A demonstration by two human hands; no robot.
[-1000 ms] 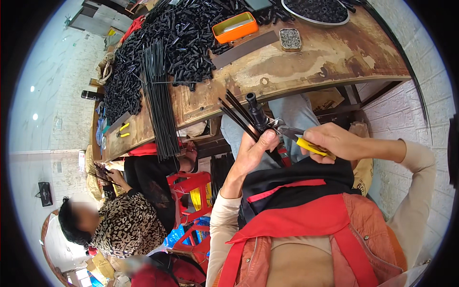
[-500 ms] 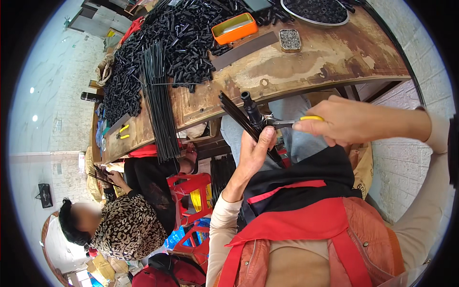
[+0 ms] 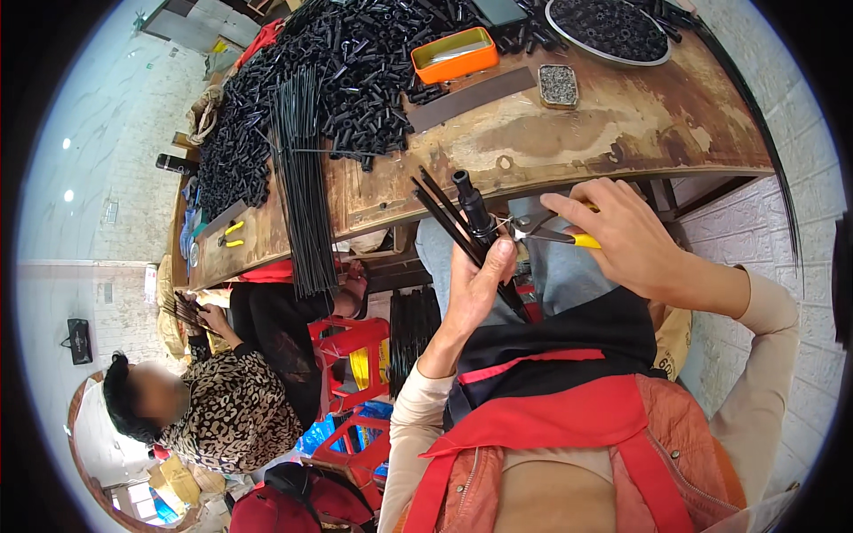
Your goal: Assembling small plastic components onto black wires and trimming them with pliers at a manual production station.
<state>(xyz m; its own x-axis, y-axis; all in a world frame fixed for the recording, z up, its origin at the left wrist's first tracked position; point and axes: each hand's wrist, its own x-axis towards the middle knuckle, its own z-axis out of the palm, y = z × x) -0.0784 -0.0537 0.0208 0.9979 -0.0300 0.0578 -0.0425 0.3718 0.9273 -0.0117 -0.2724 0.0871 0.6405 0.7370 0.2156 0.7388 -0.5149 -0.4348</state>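
1. Your left hand was closed around a small bundle of thin black rods with a short black tube fitted at the upper end. The bundle stood tilted, held in the air just below the near edge of the table.

2. The rods looked stiff, light and smooth. I judged that they could slide against one another unless gripped as a pack. The best hold looked low on the bundle, just under the tube, where your thumb already pressed.

3. Your right hand was clamped on the yellow handles of a pair of pliers. Their nose met the bundle beside the tube, at what looked like a thin wire, too small to tell for certain.

4. The tube looked rigid and hollow, easy to pinch across its width. Its glossy skin might have slipped under a loose grip.

5. Above the bundle on the table lay a large heap of black tubes. A long sheaf of black rods hung over the table's near edge, left of your bundle.

6. Further up the table sat an orange tray, a small square tin and a round pan of dark parts.

7. To the lower left of the bundle, another person in a spotted top sat on red stools.
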